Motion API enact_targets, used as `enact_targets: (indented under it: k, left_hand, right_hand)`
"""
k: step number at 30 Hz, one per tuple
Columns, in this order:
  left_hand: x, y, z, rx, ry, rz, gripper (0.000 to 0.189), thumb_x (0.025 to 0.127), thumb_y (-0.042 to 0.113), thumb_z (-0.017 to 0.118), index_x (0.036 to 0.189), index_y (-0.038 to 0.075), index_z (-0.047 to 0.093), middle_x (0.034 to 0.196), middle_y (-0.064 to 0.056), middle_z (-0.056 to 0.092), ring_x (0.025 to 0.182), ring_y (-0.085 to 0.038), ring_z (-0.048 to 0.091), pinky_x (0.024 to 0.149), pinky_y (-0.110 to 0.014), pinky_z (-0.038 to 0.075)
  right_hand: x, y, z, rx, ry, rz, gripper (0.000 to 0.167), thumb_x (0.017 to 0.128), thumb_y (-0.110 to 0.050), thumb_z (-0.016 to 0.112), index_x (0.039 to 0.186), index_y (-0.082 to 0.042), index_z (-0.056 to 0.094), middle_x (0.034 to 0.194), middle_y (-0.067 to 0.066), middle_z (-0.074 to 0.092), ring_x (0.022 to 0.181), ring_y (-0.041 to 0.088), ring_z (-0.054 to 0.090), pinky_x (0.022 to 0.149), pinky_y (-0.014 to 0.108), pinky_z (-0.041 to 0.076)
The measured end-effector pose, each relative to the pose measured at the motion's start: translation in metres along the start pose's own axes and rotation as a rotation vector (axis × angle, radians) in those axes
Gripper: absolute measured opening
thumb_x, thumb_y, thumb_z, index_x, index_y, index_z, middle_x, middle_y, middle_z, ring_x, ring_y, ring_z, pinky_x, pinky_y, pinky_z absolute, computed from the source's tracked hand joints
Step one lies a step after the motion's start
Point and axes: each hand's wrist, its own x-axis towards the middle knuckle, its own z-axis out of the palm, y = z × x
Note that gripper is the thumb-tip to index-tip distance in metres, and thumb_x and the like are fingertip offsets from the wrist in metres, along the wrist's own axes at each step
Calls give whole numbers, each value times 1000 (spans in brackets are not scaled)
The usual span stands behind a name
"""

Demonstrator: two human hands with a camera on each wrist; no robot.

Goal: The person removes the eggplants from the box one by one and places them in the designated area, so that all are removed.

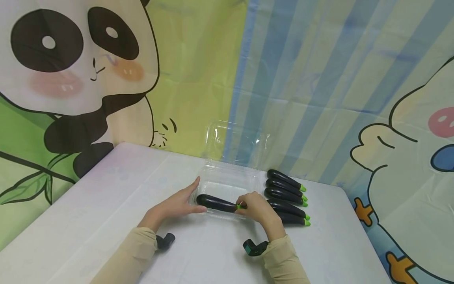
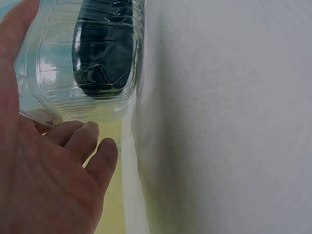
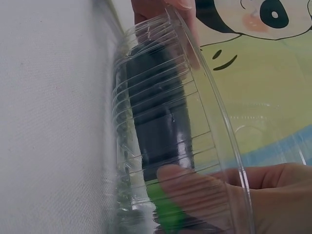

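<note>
A clear plastic clamshell box (image 1: 227,185) stands on the white table with its lid raised at the back. One dark eggplant (image 1: 216,202) lies lengthwise along the near side of the box, its green stem end to the right. My right hand (image 1: 256,207) pinches that stem end; through the ribbed wall in the right wrist view, the thumb (image 3: 187,185) shows against the green cap (image 3: 168,207). Around the left end of the box, my left hand (image 1: 179,203) holds its side, thumb toward the near edge. The left wrist view shows its fingers (image 2: 105,158) bent by the wall.
To the right of the box, several more eggplants (image 1: 283,193) lie in a column, green ends pointing right. Behind the table (image 1: 106,213) hangs a printed cloth with a panda (image 1: 71,51) and blue stripes. Each wrist wears a small black camera (image 1: 255,247).
</note>
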Motion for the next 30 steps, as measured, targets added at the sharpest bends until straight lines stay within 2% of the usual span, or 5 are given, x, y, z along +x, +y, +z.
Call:
enact_targets:
  k: [11, 19, 30]
  left_hand:
    - [0, 2, 0, -2, 0, 5, 119, 71, 69, 67, 154, 18, 1, 160, -7, 10, 146, -28, 17, 118, -47, 20]
    - [0, 2, -1, 3, -5, -18, 119, 69, 71, 67, 154, 21, -1, 160, -4, 9, 146, -26, 17, 119, -46, 20]
    - [-1, 2, 0, -8, -1, -9, 117, 72, 68, 67, 154, 19, 1, 160, -7, 9, 146, -29, 17, 118, -49, 19]
  right_hand:
    - [-2, 4, 0, 34, 22, -52, 19, 80, -30, 74, 95, -18, 74, 85, -6, 73, 74, 3, 64, 67, 21, 53]
    - [-4, 5, 0, 63, 31, -72, 21, 81, -32, 72, 97, -17, 75, 86, -8, 73, 74, 0, 62, 66, 19, 52]
    - [-8, 7, 0, 136, 29, -55, 27, 82, -37, 70, 101, -19, 74, 87, -10, 71, 75, -1, 60, 67, 19, 52]
